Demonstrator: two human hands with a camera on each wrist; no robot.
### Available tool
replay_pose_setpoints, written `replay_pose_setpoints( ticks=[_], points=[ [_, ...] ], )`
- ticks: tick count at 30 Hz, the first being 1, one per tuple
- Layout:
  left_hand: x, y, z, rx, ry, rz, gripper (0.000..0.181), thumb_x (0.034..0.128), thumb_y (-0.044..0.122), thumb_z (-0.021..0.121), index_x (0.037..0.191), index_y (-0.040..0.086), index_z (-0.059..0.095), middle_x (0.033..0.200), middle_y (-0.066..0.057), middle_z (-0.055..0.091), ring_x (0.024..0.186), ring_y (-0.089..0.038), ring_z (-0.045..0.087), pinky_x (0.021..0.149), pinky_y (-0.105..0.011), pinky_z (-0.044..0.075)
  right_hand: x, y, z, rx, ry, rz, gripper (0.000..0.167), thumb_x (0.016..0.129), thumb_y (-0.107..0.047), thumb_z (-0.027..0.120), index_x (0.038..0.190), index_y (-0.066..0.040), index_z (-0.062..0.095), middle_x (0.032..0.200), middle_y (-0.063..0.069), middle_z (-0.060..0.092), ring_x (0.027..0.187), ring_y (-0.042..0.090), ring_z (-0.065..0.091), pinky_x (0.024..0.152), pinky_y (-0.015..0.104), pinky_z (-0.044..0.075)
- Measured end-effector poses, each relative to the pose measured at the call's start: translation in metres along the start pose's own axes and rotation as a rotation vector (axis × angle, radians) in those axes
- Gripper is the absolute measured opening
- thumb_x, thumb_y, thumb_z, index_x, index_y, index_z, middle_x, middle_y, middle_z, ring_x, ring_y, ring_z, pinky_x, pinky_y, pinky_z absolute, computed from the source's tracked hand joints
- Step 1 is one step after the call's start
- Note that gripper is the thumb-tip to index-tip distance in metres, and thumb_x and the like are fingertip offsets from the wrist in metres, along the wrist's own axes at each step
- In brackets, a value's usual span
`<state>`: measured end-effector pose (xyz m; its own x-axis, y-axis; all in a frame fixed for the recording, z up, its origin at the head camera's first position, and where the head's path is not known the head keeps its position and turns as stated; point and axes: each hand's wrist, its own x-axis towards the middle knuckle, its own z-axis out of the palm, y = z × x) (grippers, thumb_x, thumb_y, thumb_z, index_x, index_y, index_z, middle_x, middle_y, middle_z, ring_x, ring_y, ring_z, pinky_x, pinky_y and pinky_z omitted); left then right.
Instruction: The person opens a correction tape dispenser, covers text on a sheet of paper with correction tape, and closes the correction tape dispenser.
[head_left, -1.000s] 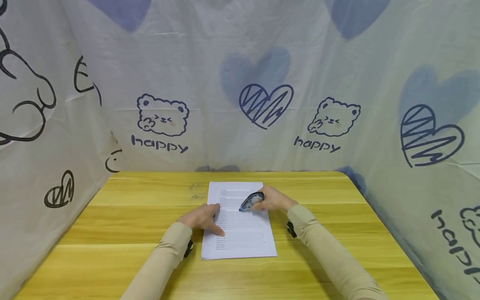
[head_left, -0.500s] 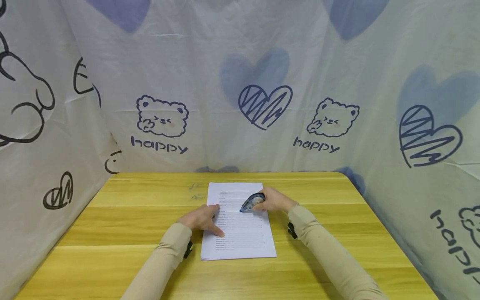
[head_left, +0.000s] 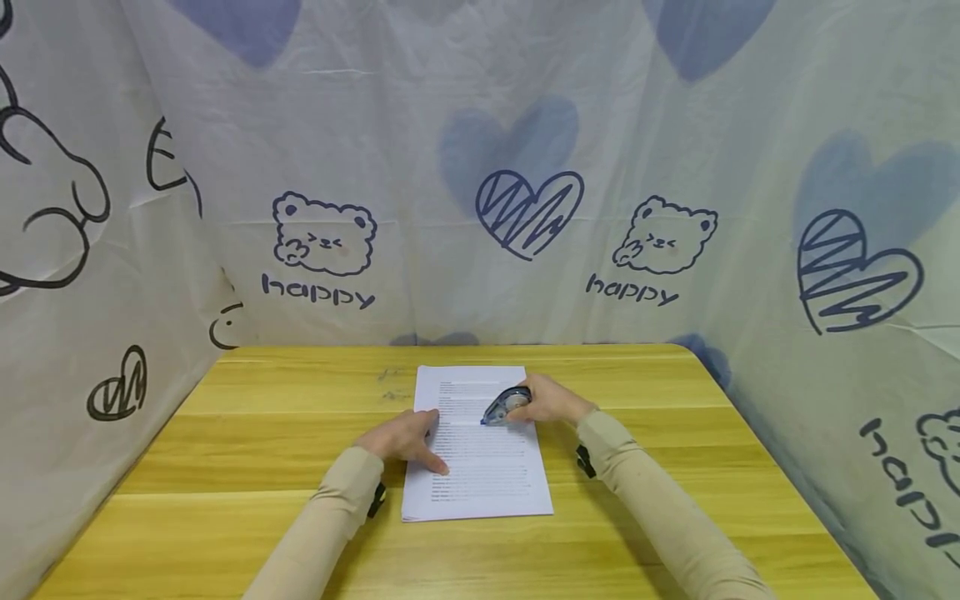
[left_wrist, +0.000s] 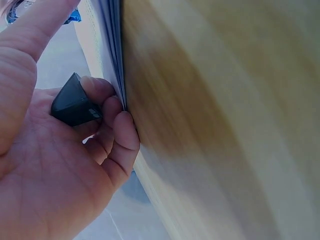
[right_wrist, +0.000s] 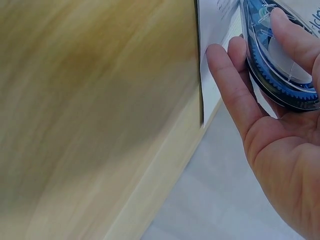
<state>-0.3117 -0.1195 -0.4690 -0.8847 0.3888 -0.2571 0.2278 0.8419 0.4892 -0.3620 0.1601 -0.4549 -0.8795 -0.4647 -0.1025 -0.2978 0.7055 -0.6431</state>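
Wood-grain table [head_left: 225, 483], pale curtain [head_left: 435, 50], printed hearts [head_left: 530, 213], bears [head_left: 326, 235]

The paper stack [head_left: 487, 500] lies on the table [head_left: 225, 517]; left hand [head_left: 403, 436], small object [left_wrist: 75, 105] in it, at its left edge; correction tape [head_left: 506, 406], in right hand [head_left: 551, 400], over its right half

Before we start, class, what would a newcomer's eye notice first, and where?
Probably the blue outlined bears and hearts on the pale fabric backdrop behind the yellow wooden table. Next, the white printed paper stack on that table, with a clear blue teardrop-shaped correction tape in the right hand above. The left wrist view adds a black wedge-shaped piece in the left hand.
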Motion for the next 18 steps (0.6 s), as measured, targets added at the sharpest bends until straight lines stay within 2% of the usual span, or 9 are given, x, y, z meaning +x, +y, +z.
replay_pose_setpoints(
  ticks=[11,18],
  points=[
    [-0.0013,0.0012,0.0008,-0.011,0.004,-0.014,0.106,0.0706,0.039,0.087,0.151,-0.002,0.032,0.157,-0.020,0.034,0.145,-0.037,0.030,0.120,-0.049,0.027,-0.0024,0.0011,-0.0023,0.002,0.002,0.025,0.024,0.082,-0.019,0.080,0.098,-0.005,0.071,0.079,0.002,0.067,0.061,0.011,0.048,0.052,0.022,0.038],
    [-0.0017,0.0013,0.0005,0.003,0.007,-0.022,0.106,0.0704,0.040,0.087,0.151,-0.001,0.032,0.156,-0.020,0.035,0.145,-0.036,0.032,0.119,-0.049,0.029,-0.0033,0.0035,-0.0023,0.008,0.001,0.018,0.020,0.082,-0.018,0.080,0.095,-0.005,0.071,0.075,0.002,0.066,0.057,0.010,0.043,0.050,0.022,0.034]
  ],
)
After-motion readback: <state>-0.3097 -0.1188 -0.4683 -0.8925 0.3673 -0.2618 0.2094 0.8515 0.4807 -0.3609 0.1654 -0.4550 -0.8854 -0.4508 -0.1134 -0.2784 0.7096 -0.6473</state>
